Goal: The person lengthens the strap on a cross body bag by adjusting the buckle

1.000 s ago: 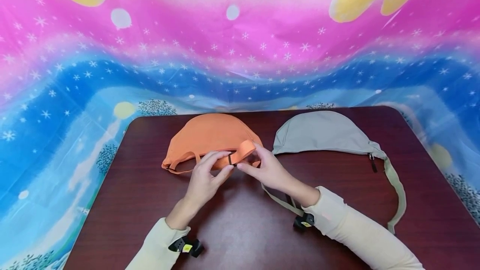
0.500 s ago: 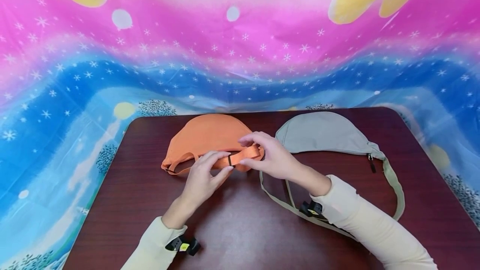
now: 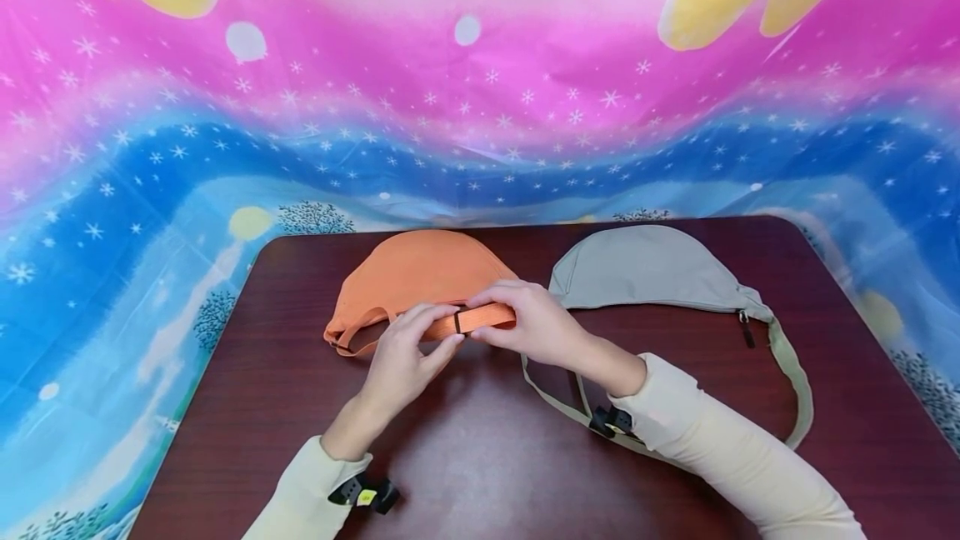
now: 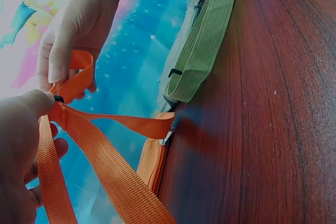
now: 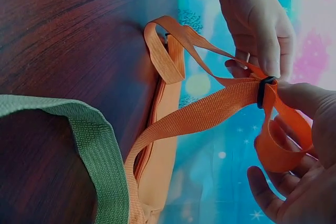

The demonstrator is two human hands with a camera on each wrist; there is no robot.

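Note:
An orange waist bag (image 3: 423,265) lies on the table, its webbing strap (image 3: 491,317) lifted in front of it. My left hand (image 3: 405,357) pinches the strap just left of a black slider buckle (image 3: 460,322). On the other side, my right hand (image 3: 551,332) pinches the strap close to that buckle. In the right wrist view a small loop of strap (image 5: 281,153) curls past the slider (image 5: 265,92) among the right fingers. The left wrist view has my left thumb (image 4: 39,102) against the buckle, with strap lengths (image 4: 113,166) hanging below.
A grey waist bag (image 3: 645,269) lies to the right, with its green-grey strap (image 3: 791,373) spread toward the front, partly under my right forearm. The dark red table (image 3: 247,407) has a patterned curtain (image 3: 465,115) behind it.
My right hand first shifted right and spread round the strap loop, then came back left to pinch beside the buckle. The loop has flattened. My left hand stays nearly still.

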